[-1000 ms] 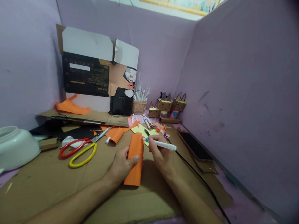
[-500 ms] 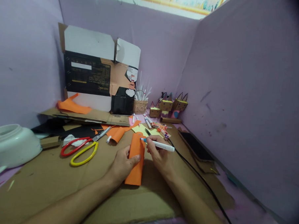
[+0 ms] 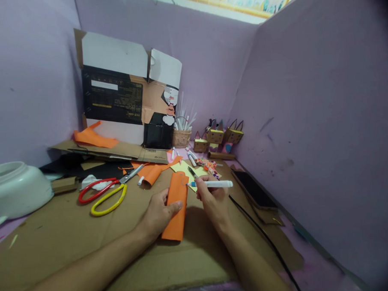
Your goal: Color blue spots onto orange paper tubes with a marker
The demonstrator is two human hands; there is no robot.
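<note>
My left hand [image 3: 160, 213] is closed on an orange paper tube [image 3: 175, 221], its thumb lying across the front. The tube leans away from me above the cardboard, and a faint curved line shows near its upper end. Between the fingers of my right hand [image 3: 214, 202] is a white marker [image 3: 215, 184] with a blue tip end. That tip points left and meets the tube's upper right edge; whether it touches is too small to tell. Behind the tube lie a black pen [image 3: 192, 172] and yellow paper [image 3: 181, 166].
Scissors [image 3: 109, 192] with red and yellow handles lie open on the left, beside a white pot [image 3: 17, 189]. A basket of markers [image 3: 181, 138] and cardboard cat figures [image 3: 216, 136] stand at the back. A phone [image 3: 255, 189] and a black cable [image 3: 265, 236] lie right.
The marker in my right hand has shifted slightly right and down along the tube's edge and lies more level. A curved line shows on the tube's upper end. My left hand holds still.
</note>
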